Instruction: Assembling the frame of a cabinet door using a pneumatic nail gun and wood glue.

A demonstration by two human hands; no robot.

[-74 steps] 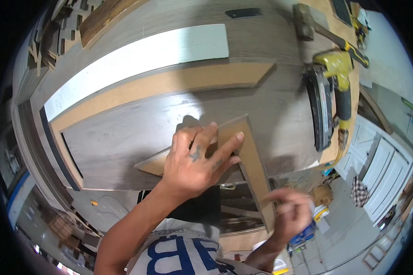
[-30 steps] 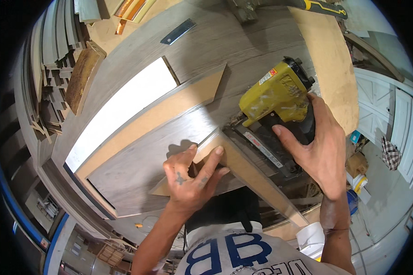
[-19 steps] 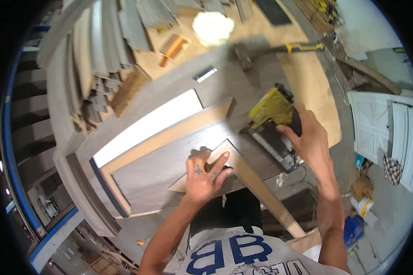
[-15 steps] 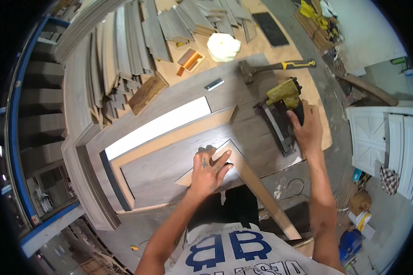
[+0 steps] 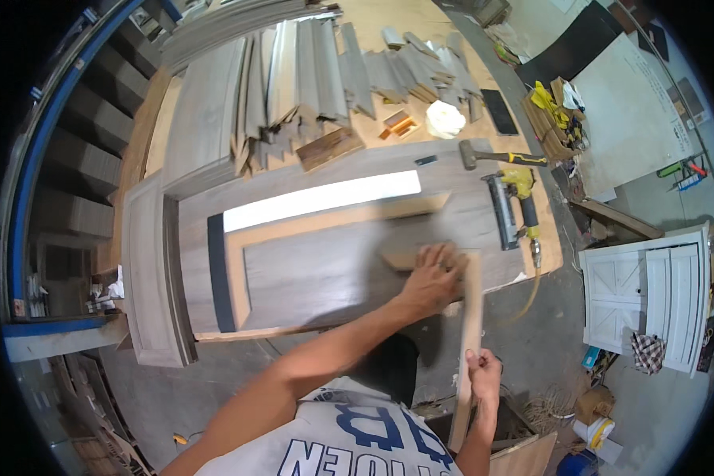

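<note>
My left hand [image 5: 434, 279] closes over the corner where a short light-wood strip [image 5: 398, 260] meets a long light-wood strip [image 5: 472, 313], at the table's front edge. Lower down, my right hand [image 5: 485, 371] grips the long strip, which hangs past the edge toward me. A yellow-and-black nail gun [image 5: 519, 184] with an air hose [image 5: 529, 297] rests on the table's right side, untouched. Left of my hands lie an L-shaped pair of light-wood strips [image 5: 236, 289], a white strip [image 5: 325, 198] and a dark strip [image 5: 221, 270]. My left fingers partly cover the corner.
A sledgehammer [image 5: 500, 157] lies behind the nail gun. Many grey strips [image 5: 301, 75] are heaped at the back, near a small orange box [image 5: 401, 124], a crumpled white lump [image 5: 445, 119] and a black phone-like slab [image 5: 499, 111]. A grey panelled door [image 5: 151, 270] stands left; white cabinets [image 5: 615, 282] are right.
My right hand has let go of the nail gun, now lying on the table, and has taken hold of the long strip. The joined strips have swung more upright under my left hand. The view has shifted.
</note>
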